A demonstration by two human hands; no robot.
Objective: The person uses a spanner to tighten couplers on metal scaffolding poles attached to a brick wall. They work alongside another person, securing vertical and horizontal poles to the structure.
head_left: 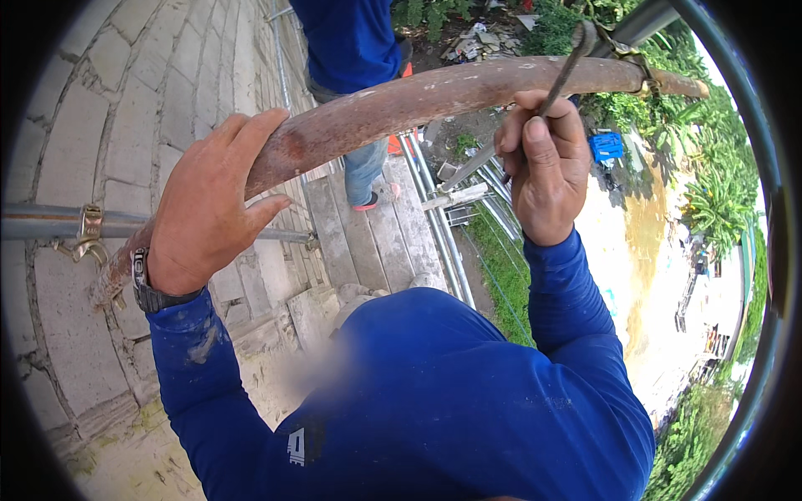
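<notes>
A rusty brown scaffold pipe (401,104) runs across in front of me, from the block wall up to the far right. My left hand (213,196), with a dark watch (154,288) on its wrist, is laid over the pipe. Its fingers bend over the far side and the thumb lies on the near side. Beside the pipe, my right hand (545,163) pinches a slim metal wrench (568,71) between thumb and fingers. The wrench's rounded end points up, near a clamp (645,71) joining the rusty pipe to an upright pipe.
A coupler (88,234) sits on a grey pipe (38,224) along the block wall (75,326). Another person (355,50) stands ahead on lower planks (368,238). To the right, a curved-looking pipe (773,209) borders a drop to ground with plants and a blue container (606,146).
</notes>
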